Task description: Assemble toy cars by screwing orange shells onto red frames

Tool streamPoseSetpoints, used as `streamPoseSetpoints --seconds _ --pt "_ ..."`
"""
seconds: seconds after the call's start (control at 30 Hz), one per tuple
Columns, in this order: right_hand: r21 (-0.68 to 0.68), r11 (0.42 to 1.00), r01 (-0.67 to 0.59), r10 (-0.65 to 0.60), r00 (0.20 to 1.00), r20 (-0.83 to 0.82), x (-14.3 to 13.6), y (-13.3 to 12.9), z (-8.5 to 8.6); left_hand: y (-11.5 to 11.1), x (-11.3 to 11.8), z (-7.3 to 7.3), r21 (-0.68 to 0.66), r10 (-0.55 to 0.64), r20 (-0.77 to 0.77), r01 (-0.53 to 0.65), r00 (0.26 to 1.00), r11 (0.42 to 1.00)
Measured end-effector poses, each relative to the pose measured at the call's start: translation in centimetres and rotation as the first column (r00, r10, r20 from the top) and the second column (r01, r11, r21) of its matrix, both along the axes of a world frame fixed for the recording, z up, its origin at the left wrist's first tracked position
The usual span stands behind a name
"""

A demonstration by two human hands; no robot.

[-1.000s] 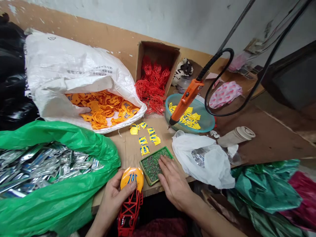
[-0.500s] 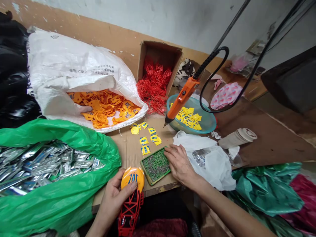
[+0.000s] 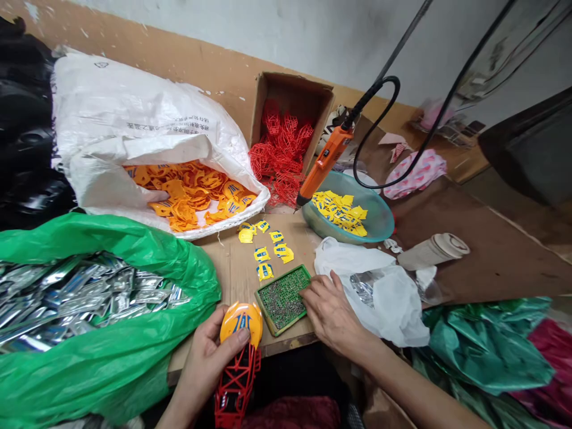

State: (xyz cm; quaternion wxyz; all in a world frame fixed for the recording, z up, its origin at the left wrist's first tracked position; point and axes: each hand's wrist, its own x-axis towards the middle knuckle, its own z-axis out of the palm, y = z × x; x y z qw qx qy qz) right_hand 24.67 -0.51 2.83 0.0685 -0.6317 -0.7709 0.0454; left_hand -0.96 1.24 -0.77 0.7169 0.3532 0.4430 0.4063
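My left hand (image 3: 206, 351) grips a toy car (image 3: 236, 369) with a rounded orange-yellow hood and a red lattice frame; the thumb presses on the hood. My right hand (image 3: 333, 310) is at the right rim of a green tray (image 3: 282, 301) full of small metal screws. Its nearer fingers are bent together at the rim, while one far finger sticks up. Whatever may be between those fingertips is hidden. Several yellow printed car panels (image 3: 264, 272) lie on the cardboard just beyond the tray.
An orange electric screwdriver (image 3: 328, 161) hangs over a bowl (image 3: 379, 223) of yellow panels. Behind are a cardboard box (image 3: 292, 89) with red frames and a white sack (image 3: 147, 107) of orange parts. A green bag (image 3: 179, 250) of silvery strips is left; a white plastic bag (image 3: 397, 310) lies right.
My right hand has shifted slightly down along the tray's rim, and one far finger has lifted. My left hand holds the toy car as before. The hanging screwdriver has swung a little left.
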Motion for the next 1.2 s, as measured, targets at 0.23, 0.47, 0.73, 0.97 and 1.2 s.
streamPoseSetpoints --seconds 0.23,0.47,0.73,0.97,1.2 --pt "0.04 0.998 0.043 -0.043 0.999 0.011 -0.3 -0.7 -0.6 0.2 -0.4 -0.6 0.009 -0.067 0.002 0.067 0.998 0.998" --pt "0.013 1.0 -0.017 0.018 0.997 -0.079 -0.8 -1.9 -0.3 0.5 -0.5 -0.8 0.015 -0.067 -0.015 0.067 0.998 0.998" --pt "0.004 1.0 -0.009 0.009 1.0 0.008 -1.8 -1.1 -0.7 0.3 -0.4 -0.6 -0.004 -0.065 0.011 0.065 0.998 0.998" --pt "0.048 0.999 -0.018 0.02 0.998 -0.058 -0.8 -0.7 0.7 0.4 -0.5 -0.9 0.018 -0.066 -0.002 0.066 0.998 0.998" --pt "-0.017 1.0 -0.02 0.021 0.995 0.096 0.4 -0.6 0.5 0.1 -0.5 -1.1 0.003 -0.055 0.016 0.055 0.998 0.998"
